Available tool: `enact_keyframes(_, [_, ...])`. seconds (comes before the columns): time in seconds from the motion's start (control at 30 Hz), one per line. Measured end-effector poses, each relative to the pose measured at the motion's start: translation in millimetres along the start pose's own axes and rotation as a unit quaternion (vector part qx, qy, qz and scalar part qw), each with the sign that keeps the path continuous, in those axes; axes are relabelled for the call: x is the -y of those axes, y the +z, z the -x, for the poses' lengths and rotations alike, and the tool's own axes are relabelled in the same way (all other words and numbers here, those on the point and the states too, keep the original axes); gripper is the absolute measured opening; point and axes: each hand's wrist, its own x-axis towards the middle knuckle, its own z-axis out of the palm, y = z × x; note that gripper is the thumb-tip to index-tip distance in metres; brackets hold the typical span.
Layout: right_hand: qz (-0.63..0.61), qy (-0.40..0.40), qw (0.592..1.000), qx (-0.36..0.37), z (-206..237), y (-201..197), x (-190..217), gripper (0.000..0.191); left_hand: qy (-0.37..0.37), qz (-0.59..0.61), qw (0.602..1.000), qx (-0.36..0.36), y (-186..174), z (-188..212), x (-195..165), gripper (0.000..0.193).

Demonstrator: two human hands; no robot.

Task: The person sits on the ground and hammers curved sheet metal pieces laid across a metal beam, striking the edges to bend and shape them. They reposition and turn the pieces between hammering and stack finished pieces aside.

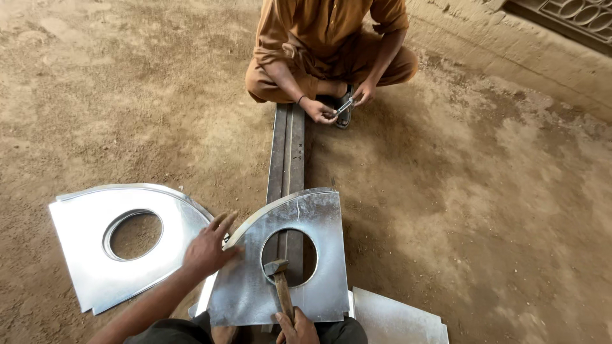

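A shiny sheet-metal panel [319, 216] with a curved edge and a round hole lies across a long steel rail [287, 153] on the dirt floor. My left hand [209, 247] rests flat on the panel's left curved edge, fingers spread. My right hand [297, 326] grips the wooden handle of a hammer [278, 272], whose head sits over the hole, above the rail.
A second panel [89, 255] with a round hole lies to the left, and a flat sheet [398, 322] lies at bottom right. Another person [325, 44] in brown clothes squats at the rail's far end, holding a small metal tool [344, 106]. A concrete ledge [523, 51] runs along the upper right.
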Motion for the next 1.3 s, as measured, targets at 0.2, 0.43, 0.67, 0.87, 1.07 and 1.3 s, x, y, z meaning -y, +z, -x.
enact_keyframes(0.2, [-0.131,0.029,0.991,0.019,22,5,25,0.032,0.084,0.074,0.994,-0.004,71,17,20,0.092])
enact_keyframes(0.43, [-0.153,0.008,0.988,0.003,66,-27,58,0.032,-0.025,0.076,0.994,0.080,65,29,11,0.089])
enact_keyframes(0.67, [-0.204,-0.131,0.969,-0.037,88,-24,80,0.030,-0.015,0.091,0.994,0.065,52,38,1,0.090])
enact_keyframes(0.87, [-0.084,0.071,0.994,0.023,76,-30,66,0.030,-0.022,0.089,0.993,0.079,56,42,0,0.089])
enact_keyframes(1.07, [-0.161,-0.105,0.980,-0.045,71,-22,63,0.028,-0.056,0.102,0.988,0.104,53,50,-11,0.089])
enact_keyframes(1.3, [-0.183,-0.028,0.983,-0.003,54,-26,69,0.035,-0.026,0.086,0.994,0.057,61,54,-7,0.093])
